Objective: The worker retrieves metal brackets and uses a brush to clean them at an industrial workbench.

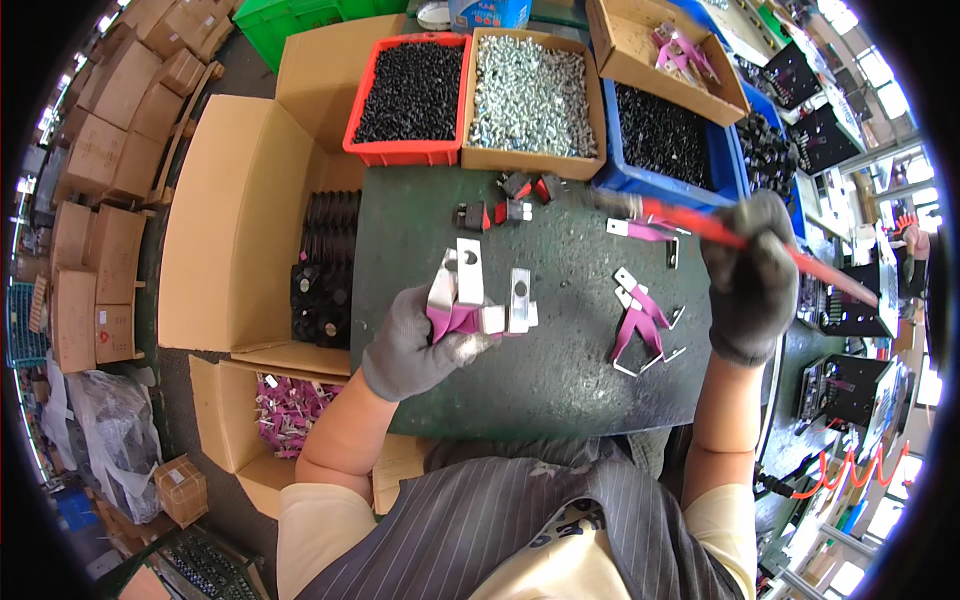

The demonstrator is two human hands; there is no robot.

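My left hand [402, 348], in a grey glove, is closed around a few purple-sleeved metal connector strips [455, 318] with bare silvery ends and round holes. It holds them over the left part of the dark green table [570, 400]. Raised over the table's right side, my gloved right hand [752, 285] grips a long red-handled tool [815, 270]. Motion smears the tool's far end, so its kind is unclear. Several more purple connector strips [643, 318] lie between my hands. Small black and red parts [515, 205] sit beyond my left hand.
Along the back stand a red bin [355, 140] of black parts, a carton [535, 163] of shiny fasteners and a blue bin [640, 185], with an open cardboard box [725, 105] on it. Cartons at left hold black parts [325, 270] and purple strips [290, 410].
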